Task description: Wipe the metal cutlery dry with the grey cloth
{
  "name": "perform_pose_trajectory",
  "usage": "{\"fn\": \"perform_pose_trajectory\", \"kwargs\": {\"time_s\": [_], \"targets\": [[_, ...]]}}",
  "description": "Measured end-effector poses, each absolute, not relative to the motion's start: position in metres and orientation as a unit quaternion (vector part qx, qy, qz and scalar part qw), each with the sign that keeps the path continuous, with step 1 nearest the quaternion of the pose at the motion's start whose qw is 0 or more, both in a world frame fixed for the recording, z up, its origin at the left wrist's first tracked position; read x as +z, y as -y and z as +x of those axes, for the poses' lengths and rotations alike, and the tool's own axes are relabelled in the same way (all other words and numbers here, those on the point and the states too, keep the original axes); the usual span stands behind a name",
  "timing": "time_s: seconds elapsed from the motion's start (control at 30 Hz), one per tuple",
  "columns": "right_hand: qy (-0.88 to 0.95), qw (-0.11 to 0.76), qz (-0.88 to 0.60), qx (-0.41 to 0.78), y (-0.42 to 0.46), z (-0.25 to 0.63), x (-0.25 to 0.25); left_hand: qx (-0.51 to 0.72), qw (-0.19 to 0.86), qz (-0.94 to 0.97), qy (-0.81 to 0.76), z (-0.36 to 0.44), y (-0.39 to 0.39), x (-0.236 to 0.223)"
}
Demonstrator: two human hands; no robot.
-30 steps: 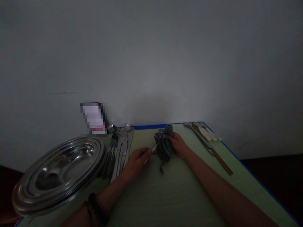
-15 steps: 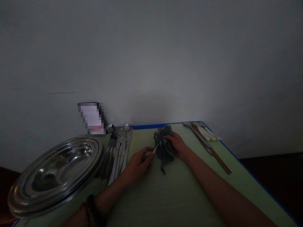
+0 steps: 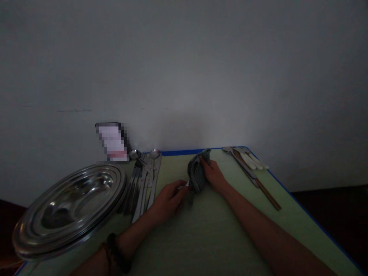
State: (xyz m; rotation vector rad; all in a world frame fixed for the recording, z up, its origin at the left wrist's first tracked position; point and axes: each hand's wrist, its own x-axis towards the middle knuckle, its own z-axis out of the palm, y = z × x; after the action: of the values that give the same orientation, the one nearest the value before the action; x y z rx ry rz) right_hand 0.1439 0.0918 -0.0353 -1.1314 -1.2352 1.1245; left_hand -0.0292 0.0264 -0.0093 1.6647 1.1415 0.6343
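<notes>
My left hand (image 3: 171,196) is closed around the near end of a thin, pale piece of cutlery (image 3: 187,183); its kind cannot be made out. The far part of that piece disappears into a grey cloth (image 3: 196,174). My right hand (image 3: 213,175) grips the bunched cloth from the right, fingers pressed into its folds. Both hands are above the middle of the green table (image 3: 201,237). Left of my left hand lie several knives and forks (image 3: 138,191), with a spoon (image 3: 155,154) among them.
Stacked steel divided plates (image 3: 115,180) stand at the left. Behind them a phone (image 3: 112,142) leans against the wall. On the right lie brown chopsticks (image 3: 268,194), metal cutlery (image 3: 241,165) and white-handled pieces (image 3: 253,161). A blue edge (image 3: 184,152) rims the table.
The grey cloth has been refolded and shifted along the thin piece of cutlery, with my right hand moving over it. Less of the piece shows now. My left hand stays nearly in place.
</notes>
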Motion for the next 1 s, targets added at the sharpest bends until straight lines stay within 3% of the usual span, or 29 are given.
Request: {"fn": "perform_pose_trajectory", "kwargs": {"time_s": [0.13, 0.33, 0.53, 0.7, 1.0], "targets": [[0.524, 0.538, -0.389, 0.534, -0.092, 0.145, -0.035, 0.314, 0.509, 0.638, -0.486, -0.031, -0.026, -0.007], [0.500, 0.527, -0.337, 0.599, -0.091, 0.146, -0.032, 0.298, 0.444, 0.683, -0.498, -0.028, -0.024, -0.005], [0.508, 0.553, -0.418, 0.511, -0.089, 0.140, -0.032, 0.239, 0.378, 0.751, -0.486, -0.027, -0.024, -0.007], [0.494, 0.540, -0.482, 0.482, -0.091, 0.140, -0.036, 0.244, 0.417, 0.730, -0.483, -0.028, -0.023, -0.010], [0.482, 0.526, -0.348, 0.608, -0.087, 0.143, -0.024, 0.287, 0.428, 0.697, -0.499, -0.026, -0.022, -0.004]]}}
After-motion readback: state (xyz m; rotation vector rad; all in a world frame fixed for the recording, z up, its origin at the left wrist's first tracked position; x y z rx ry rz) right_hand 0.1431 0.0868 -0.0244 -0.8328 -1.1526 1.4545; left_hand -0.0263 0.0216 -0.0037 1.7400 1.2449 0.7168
